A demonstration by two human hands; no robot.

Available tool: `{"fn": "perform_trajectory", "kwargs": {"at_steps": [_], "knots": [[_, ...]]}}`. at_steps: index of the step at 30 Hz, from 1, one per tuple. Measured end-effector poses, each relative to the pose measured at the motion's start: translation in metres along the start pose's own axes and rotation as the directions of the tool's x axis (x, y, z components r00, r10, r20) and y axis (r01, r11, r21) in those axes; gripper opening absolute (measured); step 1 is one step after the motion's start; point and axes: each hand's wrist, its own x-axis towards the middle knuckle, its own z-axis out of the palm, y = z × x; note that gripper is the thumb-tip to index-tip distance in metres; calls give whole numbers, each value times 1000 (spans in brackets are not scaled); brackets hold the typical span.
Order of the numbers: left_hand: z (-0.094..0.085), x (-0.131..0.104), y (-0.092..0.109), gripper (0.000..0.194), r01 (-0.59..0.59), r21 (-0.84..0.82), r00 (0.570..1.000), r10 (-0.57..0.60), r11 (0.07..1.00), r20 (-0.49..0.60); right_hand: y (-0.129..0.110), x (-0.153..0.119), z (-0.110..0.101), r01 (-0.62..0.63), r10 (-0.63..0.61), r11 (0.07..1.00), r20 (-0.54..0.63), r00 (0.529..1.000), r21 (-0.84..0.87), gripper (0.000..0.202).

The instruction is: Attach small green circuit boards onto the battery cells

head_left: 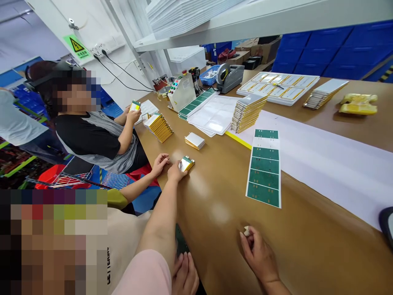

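My right hand (pixel 259 256) rests on the brown table (pixel 221 213) near its front edge and pinches a small white piece (pixel 246 232) between thumb and fingers. At the bottom edge, my left hand (pixel 184 276) curls around the lower end of a dark green sheet (pixel 180 241), partly hidden behind a co-worker's arm. That arm, in a pink sleeve (pixel 147 274), reaches forward, and its hand (pixel 175 172) holds a silver cell with a green and yellow end (pixel 186 163). A strip of green labels on white backing (pixel 264 168) lies ahead of my right hand.
Another co-worker's hand (pixel 160 163) lies beside the cell. A seated person (pixel 98 139) at the left holds a cell. Stacks of yellow-edged cells (pixel 159 127), (pixel 247 112), (pixel 195 140), clear trays (pixel 215 114), a tape dispenser (pixel 229 78) and a white paper sheet (pixel 337 164) cover the table.
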Motion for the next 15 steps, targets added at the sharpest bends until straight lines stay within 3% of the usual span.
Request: {"fn": "perform_trajectory", "kwargs": {"at_steps": [4,7,9,12,15], "knots": [[6,-11,5,68,-52,109,998,48,993,42,2,-1,3,14,-14,1000,-13,1000,-23,33],[9,-26,25,75,-142,136,989,146,980,-19,5,-3,7,4,-4,999,-7,1000,-33,35],[15,-44,45,69,-217,124,974,224,968,-42,6,-3,7,-15,15,999,13,1000,-40,36],[30,-88,80,46,-251,76,968,251,965,12,5,0,2,-71,74,996,82,994,-48,39],[45,-158,116,33,-284,-83,952,291,955,91,1,4,-7,-108,113,993,126,986,-49,42]]}}
